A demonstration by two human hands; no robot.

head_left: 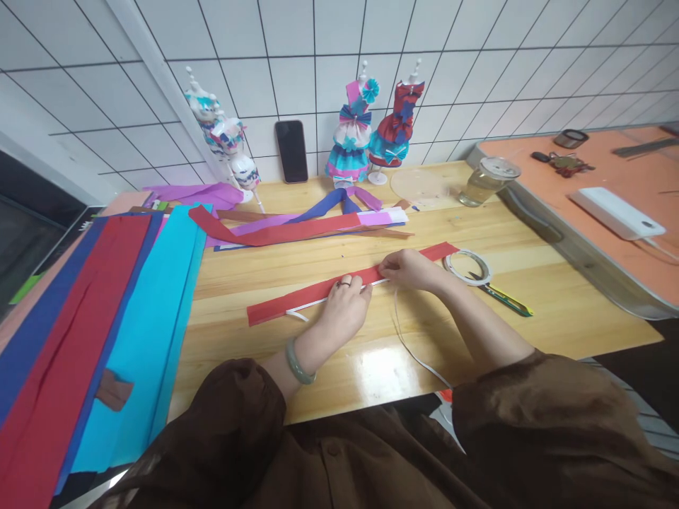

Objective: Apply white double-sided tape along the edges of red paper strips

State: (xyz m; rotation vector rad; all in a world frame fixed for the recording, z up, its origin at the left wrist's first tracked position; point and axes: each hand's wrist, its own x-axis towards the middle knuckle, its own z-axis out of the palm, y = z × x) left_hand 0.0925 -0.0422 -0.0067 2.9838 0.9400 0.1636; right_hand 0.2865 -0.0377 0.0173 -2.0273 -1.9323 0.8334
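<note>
Red strip point(312, 294) lies apart from a clear cup point(480, 185) of pale liquid.

Wall point(286, 28): white tile, dark joints, behind the counter's point(517, 240) back edge. Phone point(291, 152): upright at the back edge, screen dark. To its right, two small dress stands: one pink, white and blue point(349, 145), one red and blue point(399, 127). Figurines point(228, 133), white with coloured patches, at the back left corner. Cup point(488, 182) with pale liquid: near the back right corner. Loose strips point(302, 230), red, purple and blue: in front of the phone. Left edge: red sheet point(95, 311) and turquoise sheet point(153, 332), side by side; brown scrap point(115, 391) on the turquoise. Orange surface point(610, 247), beyond the right edge: white box point(618, 212) with cable; keys point(570, 164) farther back.
</note>
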